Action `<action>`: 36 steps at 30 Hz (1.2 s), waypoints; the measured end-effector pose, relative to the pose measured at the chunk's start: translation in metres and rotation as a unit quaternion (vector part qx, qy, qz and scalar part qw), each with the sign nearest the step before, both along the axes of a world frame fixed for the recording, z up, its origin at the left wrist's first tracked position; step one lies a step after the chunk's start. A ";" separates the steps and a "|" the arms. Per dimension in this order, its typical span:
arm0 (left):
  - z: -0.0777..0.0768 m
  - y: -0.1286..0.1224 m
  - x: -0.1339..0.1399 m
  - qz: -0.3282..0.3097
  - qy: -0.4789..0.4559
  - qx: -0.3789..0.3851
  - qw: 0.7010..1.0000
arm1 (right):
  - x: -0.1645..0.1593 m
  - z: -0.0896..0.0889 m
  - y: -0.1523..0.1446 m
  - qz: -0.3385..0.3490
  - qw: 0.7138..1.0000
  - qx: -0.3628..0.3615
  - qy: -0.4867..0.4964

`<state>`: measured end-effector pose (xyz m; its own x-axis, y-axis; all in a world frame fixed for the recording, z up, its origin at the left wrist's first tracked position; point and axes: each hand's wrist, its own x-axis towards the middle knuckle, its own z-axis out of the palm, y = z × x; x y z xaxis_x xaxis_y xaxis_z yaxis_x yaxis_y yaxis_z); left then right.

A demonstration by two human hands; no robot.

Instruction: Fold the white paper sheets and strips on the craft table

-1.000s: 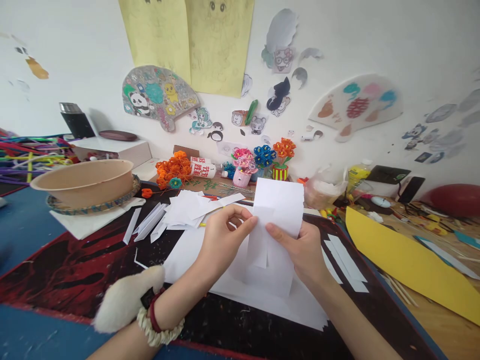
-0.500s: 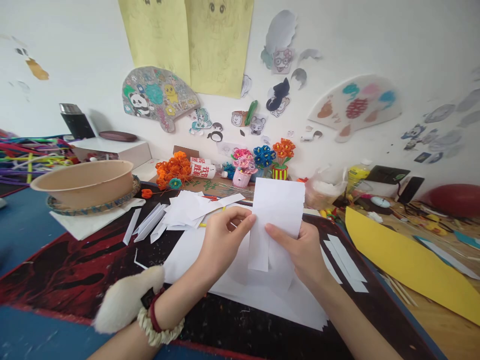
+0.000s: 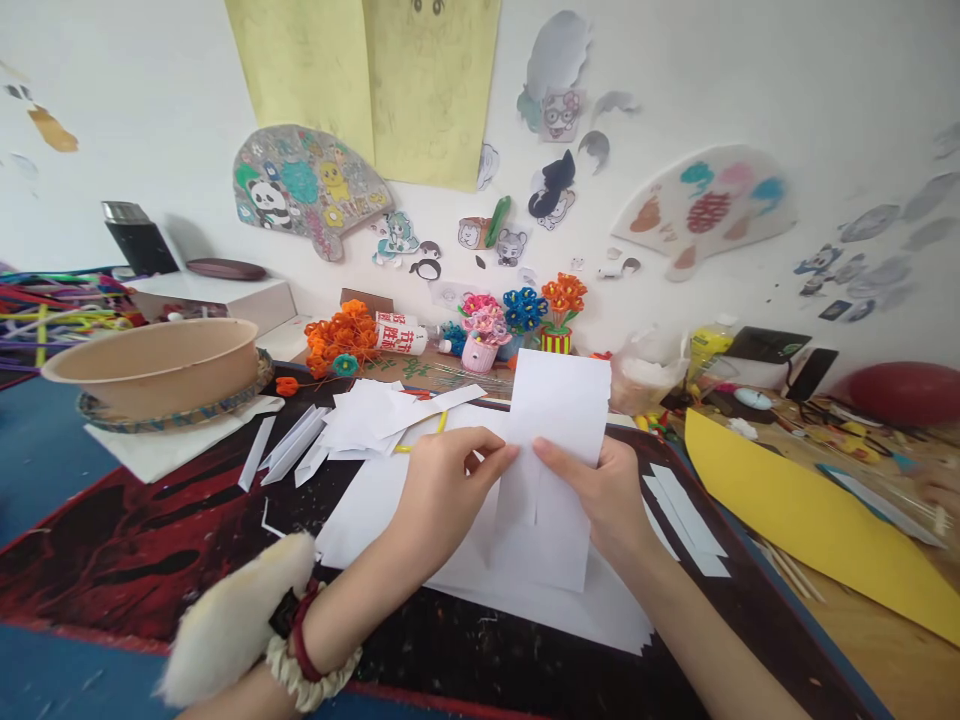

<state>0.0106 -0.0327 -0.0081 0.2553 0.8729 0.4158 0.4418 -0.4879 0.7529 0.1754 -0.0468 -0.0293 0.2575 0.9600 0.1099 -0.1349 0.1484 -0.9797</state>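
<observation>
A white sheet of paper (image 3: 559,400) is held upright between my two hands, with a narrower strip layered along its lower left part. My left hand (image 3: 457,490) pinches the paper's left edge between thumb and fingertips. On the other side, my right hand (image 3: 604,490) grips the right edge, its thumb lying flat on the front and its fingers behind, out of sight. Beneath both hands lie large white sheets (image 3: 465,555). A heap of cut paper pieces (image 3: 371,415) is beyond my left hand, and narrow paper strips (image 3: 690,530) rest right of my right hand.
A beige basin (image 3: 154,365) stands at the left, near several folded strips (image 3: 296,445). Yellow card (image 3: 810,520) lies at the right. Along the wall are orange flowers (image 3: 341,340) and small flower pots (image 3: 480,350). A fluffy white object (image 3: 236,620) hangs by my left wrist.
The lower part of the held paper now hangs as a wider, longer panel behind the strip. Both hands keep their grip, the left slightly lower; the whole view has shifted a little.
</observation>
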 end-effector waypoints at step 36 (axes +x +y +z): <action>0.001 0.003 0.000 -0.061 -0.057 -0.113 0.990 | 0.003 0.001 0.001 0.023 0.999 -0.011 0.034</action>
<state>0.0103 -0.0301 -0.0073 0.3276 0.9120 0.2467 0.2946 -0.3467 0.8905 0.1779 -0.0457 -0.0279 0.2192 0.9730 0.0727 -0.2083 0.1194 -0.9708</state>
